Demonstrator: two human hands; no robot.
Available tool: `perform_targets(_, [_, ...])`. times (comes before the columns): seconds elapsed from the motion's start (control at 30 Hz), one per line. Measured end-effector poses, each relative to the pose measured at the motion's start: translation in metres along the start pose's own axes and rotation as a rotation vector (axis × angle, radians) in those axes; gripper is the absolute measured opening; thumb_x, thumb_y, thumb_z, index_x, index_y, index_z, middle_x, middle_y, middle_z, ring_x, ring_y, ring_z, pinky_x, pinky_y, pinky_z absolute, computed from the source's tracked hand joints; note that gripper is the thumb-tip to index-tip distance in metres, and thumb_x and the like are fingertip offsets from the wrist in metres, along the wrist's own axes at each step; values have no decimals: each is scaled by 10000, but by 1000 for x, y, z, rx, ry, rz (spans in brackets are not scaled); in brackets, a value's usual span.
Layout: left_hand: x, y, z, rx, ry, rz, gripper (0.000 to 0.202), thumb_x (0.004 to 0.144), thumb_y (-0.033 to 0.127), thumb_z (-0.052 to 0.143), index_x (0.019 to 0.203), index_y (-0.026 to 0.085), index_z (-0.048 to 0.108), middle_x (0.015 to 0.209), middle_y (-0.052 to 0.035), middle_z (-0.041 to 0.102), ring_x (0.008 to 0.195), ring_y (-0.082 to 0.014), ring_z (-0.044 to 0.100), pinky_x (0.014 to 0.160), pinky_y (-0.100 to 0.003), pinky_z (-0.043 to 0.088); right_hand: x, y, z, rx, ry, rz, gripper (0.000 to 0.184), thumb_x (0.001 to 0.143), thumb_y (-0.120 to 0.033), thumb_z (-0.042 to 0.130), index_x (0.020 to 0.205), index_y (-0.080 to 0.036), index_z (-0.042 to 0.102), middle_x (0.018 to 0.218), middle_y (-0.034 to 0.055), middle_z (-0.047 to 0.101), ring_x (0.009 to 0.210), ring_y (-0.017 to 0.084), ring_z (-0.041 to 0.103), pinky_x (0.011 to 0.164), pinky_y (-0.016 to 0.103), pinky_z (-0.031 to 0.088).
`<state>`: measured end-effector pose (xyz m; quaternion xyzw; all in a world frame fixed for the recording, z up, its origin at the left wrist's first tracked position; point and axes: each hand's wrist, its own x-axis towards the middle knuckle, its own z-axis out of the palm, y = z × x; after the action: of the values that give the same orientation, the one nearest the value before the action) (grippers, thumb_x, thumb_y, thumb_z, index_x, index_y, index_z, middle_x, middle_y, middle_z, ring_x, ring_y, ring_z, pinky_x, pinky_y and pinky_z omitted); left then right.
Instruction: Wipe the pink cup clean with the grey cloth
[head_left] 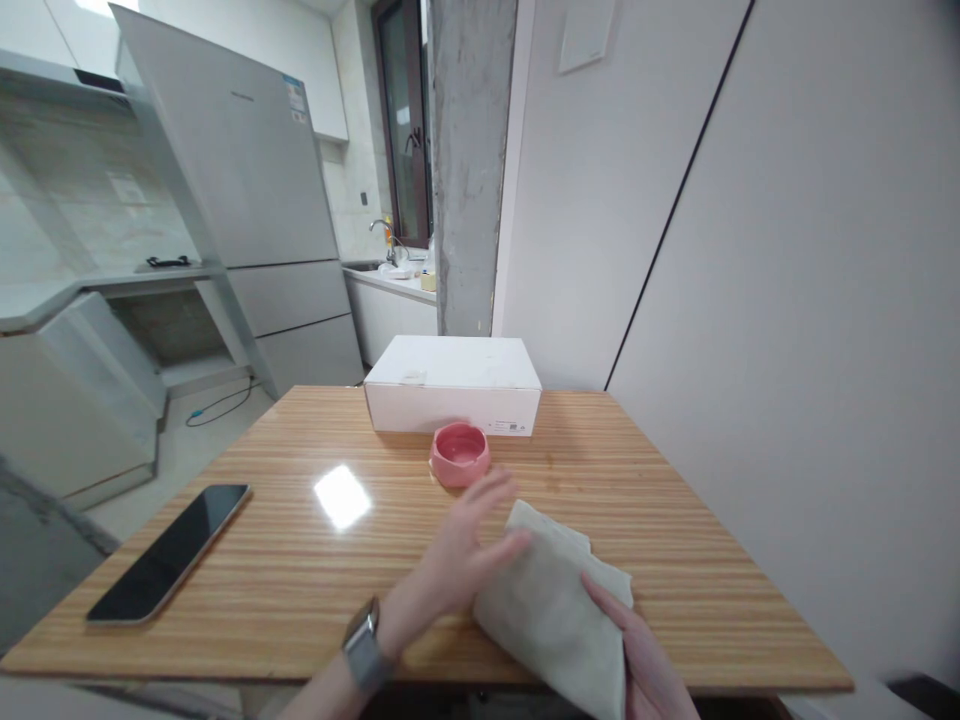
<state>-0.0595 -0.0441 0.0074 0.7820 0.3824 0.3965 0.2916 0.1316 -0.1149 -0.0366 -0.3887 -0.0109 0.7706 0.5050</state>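
Indoors, a wooden kitchen table (300, 585) bears a folded cloth (555, 605).

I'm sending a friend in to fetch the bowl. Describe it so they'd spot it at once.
Find the wooden table by the white wall. At its far edge lies a flat white box; the bowl sits just in front of it. Small, round and pink, it differs from the beige cloth and black phone nearby.

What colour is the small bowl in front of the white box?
The bowl is pink, seen best in the head view.
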Motion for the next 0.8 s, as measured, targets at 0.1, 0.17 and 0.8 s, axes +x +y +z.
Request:
perform_targets(0.1, [37, -45, -27, 103, 174, -32, 773, 712, 419, 707, 1382, 217, 381, 1457, -118, 350, 1362, -288, 292, 1123, -452, 253, 0, -7, -5, 16, 137, -35, 322, 673, -238, 738, 966, -121, 676, 879, 106, 738, 972, 277, 665, 900, 366, 518])
perform_targets(0.17, [49, -76, -34, 125, 176, -68, 933, 609, 422, 778, 1398, 182, 340, 1451, -145, 327, 1351, -308, 303, 1116, -447, 260, 2, -15, -9, -15, 172, -88, 335, 670, -239, 736, 979, -126, 674, 896, 111, 736, 986, 281, 658, 903, 375, 515])
perform_targets(0.8, [47, -66, -19, -367, 266, -147, 912, 457, 266, 865, 1242, 180, 409, 1245, -124, 545, 1144, -258, 539, 993, -414, 409, 124, -26, 118, -391, -21, -891, 343, 704, -391, 696, 945, -148, 681, 970, 51, 723, 988, 238, 640, 932, 351, 455])
